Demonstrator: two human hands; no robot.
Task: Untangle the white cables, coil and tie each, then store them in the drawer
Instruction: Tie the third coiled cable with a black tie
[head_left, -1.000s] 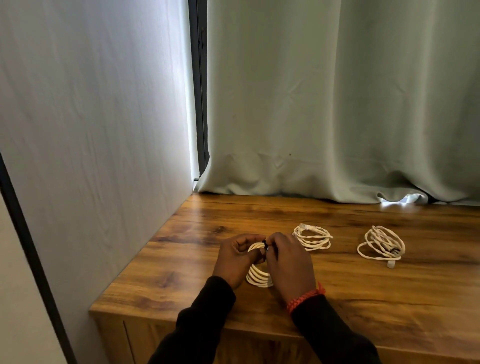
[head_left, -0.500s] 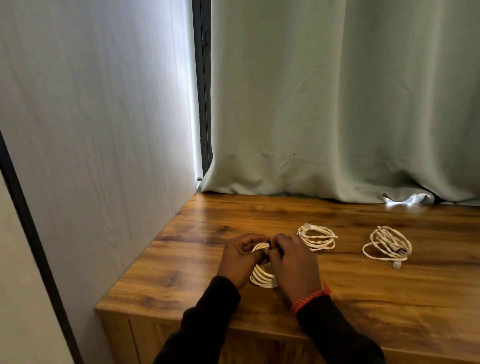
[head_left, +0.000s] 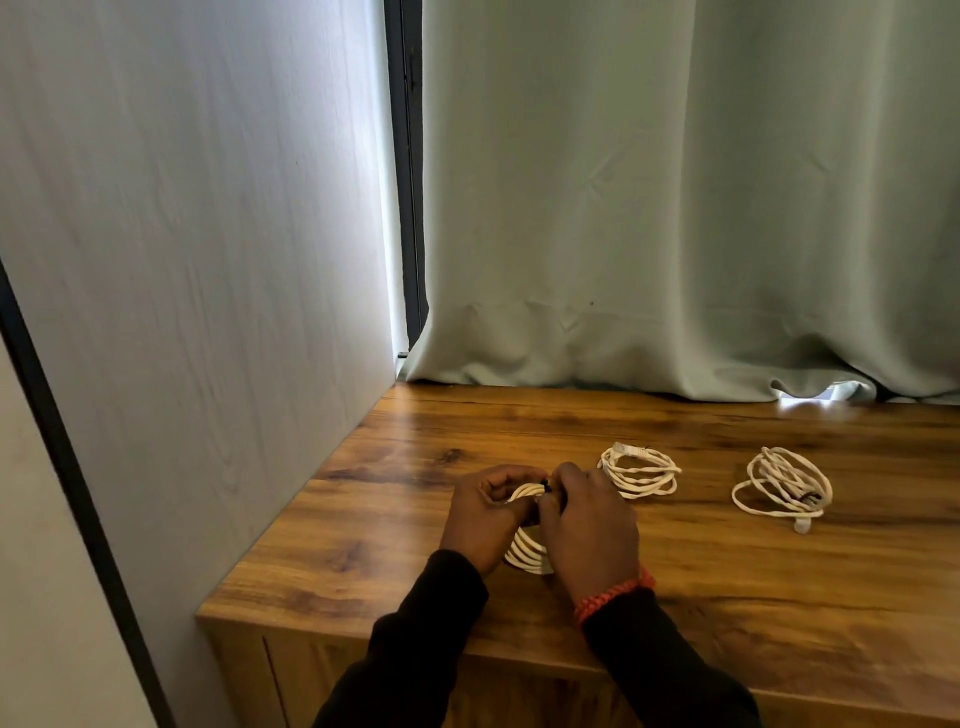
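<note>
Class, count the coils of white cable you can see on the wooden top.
3. One coil is held between both hands, a second coil lies just beyond the right hand, and a third coil lies farther right.

Nothing readable anywhere here, honestly. No labels, brand marks, numbers or signs show up on anything in the head view, and no printing shows on any surface either.
</note>
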